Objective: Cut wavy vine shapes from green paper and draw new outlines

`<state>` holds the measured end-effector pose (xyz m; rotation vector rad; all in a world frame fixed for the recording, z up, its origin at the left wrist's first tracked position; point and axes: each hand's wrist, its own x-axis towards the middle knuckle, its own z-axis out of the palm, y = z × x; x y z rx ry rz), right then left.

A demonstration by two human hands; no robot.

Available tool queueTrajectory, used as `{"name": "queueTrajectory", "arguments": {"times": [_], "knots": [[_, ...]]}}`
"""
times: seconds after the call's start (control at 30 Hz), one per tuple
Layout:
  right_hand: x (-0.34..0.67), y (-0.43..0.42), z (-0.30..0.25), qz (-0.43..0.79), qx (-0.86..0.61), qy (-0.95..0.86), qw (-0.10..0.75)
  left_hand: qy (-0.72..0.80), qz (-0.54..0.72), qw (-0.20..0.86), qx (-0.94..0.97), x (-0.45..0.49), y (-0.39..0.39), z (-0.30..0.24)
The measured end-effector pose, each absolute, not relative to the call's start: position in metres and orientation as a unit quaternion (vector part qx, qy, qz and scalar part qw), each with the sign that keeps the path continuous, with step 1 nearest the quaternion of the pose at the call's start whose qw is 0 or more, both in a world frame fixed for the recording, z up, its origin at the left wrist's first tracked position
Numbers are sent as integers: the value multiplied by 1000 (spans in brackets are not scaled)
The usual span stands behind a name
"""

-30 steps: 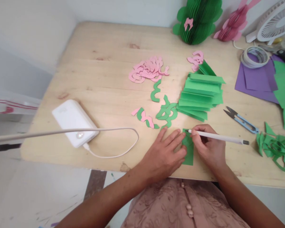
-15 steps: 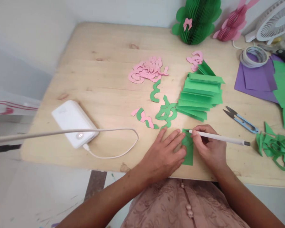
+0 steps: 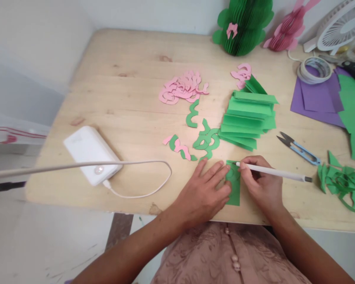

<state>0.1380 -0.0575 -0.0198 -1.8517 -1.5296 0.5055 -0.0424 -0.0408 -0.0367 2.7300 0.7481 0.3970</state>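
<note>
A small green paper piece (image 3: pixel 234 193) lies near the table's front edge, with faint curved lines drawn on it. My left hand (image 3: pixel 205 191) rests flat across its left side, fingers spread. Between the fingers of my right hand (image 3: pixel 262 183) is a white pen (image 3: pixel 279 171), its tip touching the paper's top end. Green cut-out curls (image 3: pixel 207 140) lie just beyond my left fingertips. Farther off is a pile of pink cut-out curls (image 3: pixel 183 88). Folded green paper strips (image 3: pixel 248 114) stand in a stack beyond the pen.
Blue-handled thread snips (image 3: pixel 303 152) and green paper scraps (image 3: pixel 343 179) lie to the right. Tape rolls (image 3: pixel 315 71) sit on purple paper (image 3: pixel 319 100). A white power bank (image 3: pixel 91 154) with a cable is at left. At the back stand a green honeycomb figure (image 3: pixel 242 29) and a fan (image 3: pixel 343 27).
The view has shifted very slightly. Both hands and the pen stay in nearly the same place on the green paper.
</note>
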Motion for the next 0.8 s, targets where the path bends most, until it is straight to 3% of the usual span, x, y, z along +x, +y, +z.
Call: {"name": "queueTrajectory", "arguments": {"times": [0.8], "knots": [[139, -60, -20, 181, -712, -588, 339, 266, 129, 145, 944, -42, -41, -36]]}}
